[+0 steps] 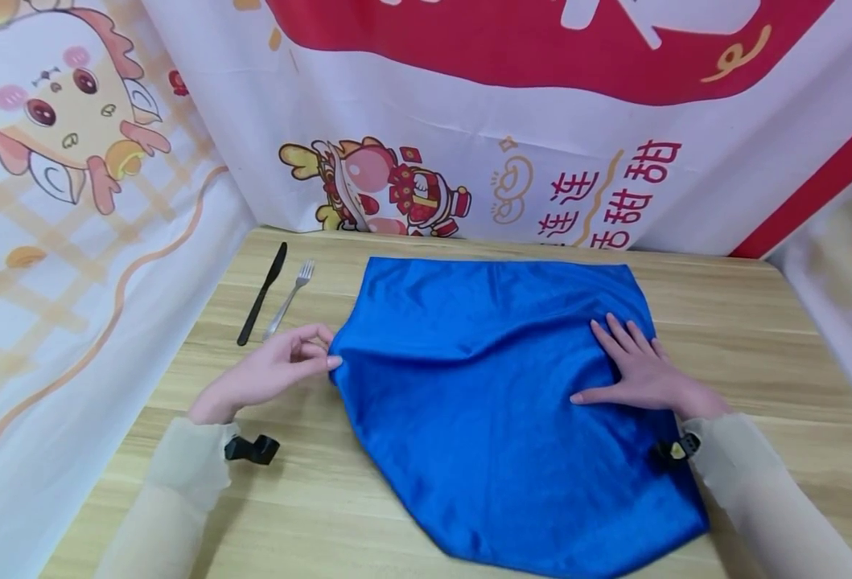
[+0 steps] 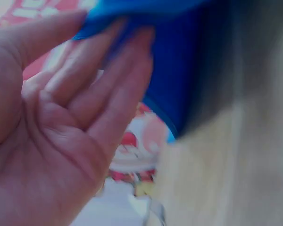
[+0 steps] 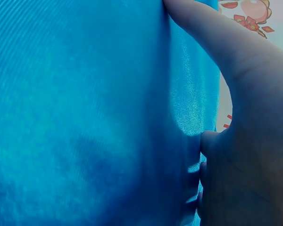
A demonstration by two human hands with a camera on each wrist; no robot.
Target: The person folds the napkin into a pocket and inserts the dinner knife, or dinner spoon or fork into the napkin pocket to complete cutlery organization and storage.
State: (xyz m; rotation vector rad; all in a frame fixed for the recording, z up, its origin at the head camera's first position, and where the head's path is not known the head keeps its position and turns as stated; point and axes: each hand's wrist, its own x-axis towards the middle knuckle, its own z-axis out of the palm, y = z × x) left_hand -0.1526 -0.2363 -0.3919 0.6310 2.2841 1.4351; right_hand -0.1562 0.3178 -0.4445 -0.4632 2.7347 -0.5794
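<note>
A shiny blue cloth (image 1: 469, 434) lies spread over the wooden table, wrinkled across its middle, with its near corner hanging toward the front edge. My left hand (image 1: 269, 371) pinches the cloth's left edge between thumb and fingers. In the left wrist view, that hand (image 2: 70, 108) has the blue fabric (image 2: 172, 70) at its fingertips, raised off the tabletop. On the cloth's right side my right hand (image 1: 639, 370) rests flat, fingers spread. The right wrist view shows this hand (image 3: 254, 113) with its thumb out along the blue fabric (image 3: 85, 103).
A black knife (image 1: 262, 296) and a silver fork (image 1: 291, 296) lie side by side at the table's back left, just beyond my left hand. Printed curtains (image 1: 426, 104) stand behind the wooden table (image 1: 751, 322) and along its left side.
</note>
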